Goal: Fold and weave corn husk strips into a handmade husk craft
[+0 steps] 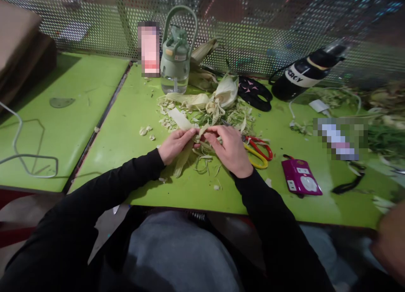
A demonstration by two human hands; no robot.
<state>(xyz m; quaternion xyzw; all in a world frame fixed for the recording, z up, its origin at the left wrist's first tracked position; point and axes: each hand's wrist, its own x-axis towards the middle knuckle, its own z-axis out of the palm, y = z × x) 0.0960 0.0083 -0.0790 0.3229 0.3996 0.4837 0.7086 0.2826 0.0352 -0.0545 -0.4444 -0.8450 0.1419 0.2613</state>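
Observation:
Pale strips of corn husk (180, 118) are pinched between the fingertips of my left hand (177, 145), which is closed. Right beside it, my right hand (229, 151) curls its thumb and fingers onto the same bit of husk. One husk end hangs down below the left hand. Behind both hands lies a heap of dried husks (226, 92) with many small torn scraps (166, 119). Scissors (259, 151) with red and yellow handles rest just right of my right hand, their blades partly hidden under husk.
A pale green water bottle (174, 68) stands behind the heap. A black bottle (308, 70) leans against the perforated metal panel (240, 30). At right are a purple power socket (302, 177), a white cable (329, 89) and another person's blurred body part (390, 241). A brown stack (22, 43) sits far left.

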